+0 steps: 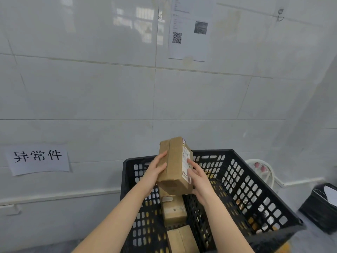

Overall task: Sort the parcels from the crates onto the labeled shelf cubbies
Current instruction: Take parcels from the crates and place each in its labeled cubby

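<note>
Fingers [162, 156] of the left hand [156, 170] wrap the plain taped side of a cardboard parcel [176, 161], while the right hand [197, 179] closes on the opposite side, its fingertips on the printed shipping label [187, 161]. Between them the box stands on end, lifted clear above a black slatted crate [255, 176], apparently turned so the label can be read before a cubby is chosen. Two more brown parcels [173, 210] lie in the crate directly beneath, awaiting their turn. On the tiled wall to the left, a paper sign [37, 158] in Chinese characters marks a spot, and a sheet with a QR code [189, 30] hangs higher up. A small black bin [321, 207] sits to the right; no shelf cubbies are in view
</note>
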### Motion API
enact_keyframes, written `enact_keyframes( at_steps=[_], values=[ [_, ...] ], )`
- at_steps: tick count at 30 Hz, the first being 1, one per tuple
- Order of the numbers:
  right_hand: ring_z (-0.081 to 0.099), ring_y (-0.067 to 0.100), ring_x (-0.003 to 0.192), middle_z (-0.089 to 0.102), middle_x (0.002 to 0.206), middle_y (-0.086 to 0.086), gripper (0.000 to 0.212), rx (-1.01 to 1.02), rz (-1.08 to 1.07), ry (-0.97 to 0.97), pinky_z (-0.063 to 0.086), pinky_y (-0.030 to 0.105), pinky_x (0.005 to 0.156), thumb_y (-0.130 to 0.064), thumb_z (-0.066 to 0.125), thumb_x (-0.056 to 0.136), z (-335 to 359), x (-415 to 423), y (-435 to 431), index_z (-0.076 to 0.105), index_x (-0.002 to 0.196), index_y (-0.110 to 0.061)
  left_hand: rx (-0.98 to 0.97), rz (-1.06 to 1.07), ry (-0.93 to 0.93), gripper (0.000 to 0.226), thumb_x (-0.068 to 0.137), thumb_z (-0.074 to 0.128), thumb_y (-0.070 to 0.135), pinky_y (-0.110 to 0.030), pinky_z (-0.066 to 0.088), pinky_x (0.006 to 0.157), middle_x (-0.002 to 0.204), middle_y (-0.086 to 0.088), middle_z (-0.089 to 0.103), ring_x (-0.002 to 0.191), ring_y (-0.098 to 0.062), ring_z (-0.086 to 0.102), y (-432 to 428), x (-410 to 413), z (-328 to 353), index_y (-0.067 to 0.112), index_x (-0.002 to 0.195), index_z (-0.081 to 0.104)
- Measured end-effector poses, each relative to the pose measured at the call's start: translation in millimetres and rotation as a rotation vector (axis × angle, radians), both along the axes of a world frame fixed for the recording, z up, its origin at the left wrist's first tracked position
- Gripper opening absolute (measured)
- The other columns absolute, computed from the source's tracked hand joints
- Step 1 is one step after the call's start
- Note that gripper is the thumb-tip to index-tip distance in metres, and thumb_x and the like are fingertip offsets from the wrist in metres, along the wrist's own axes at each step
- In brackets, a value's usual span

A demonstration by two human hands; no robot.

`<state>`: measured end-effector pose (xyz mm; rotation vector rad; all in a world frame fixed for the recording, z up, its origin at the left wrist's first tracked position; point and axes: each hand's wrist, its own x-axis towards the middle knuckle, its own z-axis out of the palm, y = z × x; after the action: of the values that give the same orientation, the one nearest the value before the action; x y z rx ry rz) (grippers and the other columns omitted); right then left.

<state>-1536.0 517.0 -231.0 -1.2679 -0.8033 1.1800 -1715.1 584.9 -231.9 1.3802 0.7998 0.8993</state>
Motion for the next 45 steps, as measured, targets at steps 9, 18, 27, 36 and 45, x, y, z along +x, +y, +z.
enact_keyframes(
  at_steps=[9, 18, 27, 36, 45],
  values=[
    [0.050, 0.013, 0.122, 0.049, 0.134, -0.008, 0.038, 0.077, -0.234, -0.502, 0.053, 0.034, 0.093, -0.018, 0.062, 0.093, -17, 11, -5, 0.058, 0.121, -0.044, 0.147, -0.147, 0.187, 0.075, 0.079, 0.073, 0.048, -0.050, 0.045, 0.107, 0.151, 0.012, 0.032, 0.136, -0.018, 0.041, 0, 22, -5, 0.061, 0.139, 0.029],
    [0.040, 0.006, 0.126, 0.046, 0.139, -0.007, 0.039, 0.065, -0.386, -0.786, 0.036, 0.026, 0.102, -0.021, 0.065, 0.091, -5, 40, -49, 0.053, 0.122, -0.043, 0.163, -0.372, 0.172, 0.063, 0.083, 0.066, 0.047, -0.053, 0.030, 0.116, 0.161, 0.011, 0.016, 0.145, -0.023, 0.026, -4, 67, -7, 0.066, 0.135, 0.035],
    [0.057, 0.009, 0.116, 0.055, 0.130, -0.017, 0.031, -0.037, -0.706, -0.685, 0.051, 0.043, 0.097, -0.034, 0.056, 0.096, -7, 121, -155, 0.055, 0.126, -0.041, 0.066, -0.669, 0.005, 0.069, 0.079, 0.063, 0.019, -0.053, 0.038, 0.112, 0.151, 0.010, 0.033, 0.138, -0.021, 0.037, -51, 193, -13, 0.066, 0.126, 0.044],
    [0.039, 0.020, 0.137, 0.048, 0.146, 0.002, 0.044, -0.472, -0.906, -1.016, 0.029, 0.033, 0.113, -0.028, 0.051, 0.099, -2, 262, -289, 0.048, 0.142, -0.017, -0.089, -0.997, -0.087, 0.075, 0.092, 0.057, -0.004, -0.043, 0.053, 0.098, 0.154, 0.003, 0.032, 0.136, -0.027, 0.042, -133, 370, -10, 0.063, 0.126, 0.049],
    [0.014, 0.023, 0.149, 0.028, 0.158, 0.001, 0.055, -0.807, -0.990, -1.055, 0.013, 0.047, 0.121, -0.045, 0.043, 0.100, 12, 454, -407, 0.032, 0.151, -0.028, 0.057, -1.172, -0.026, 0.080, 0.074, 0.068, 0.014, -0.058, 0.041, 0.108, 0.157, 0.010, 0.020, 0.141, -0.029, 0.034, -224, 611, 2, 0.064, 0.132, 0.043]
  ],
)
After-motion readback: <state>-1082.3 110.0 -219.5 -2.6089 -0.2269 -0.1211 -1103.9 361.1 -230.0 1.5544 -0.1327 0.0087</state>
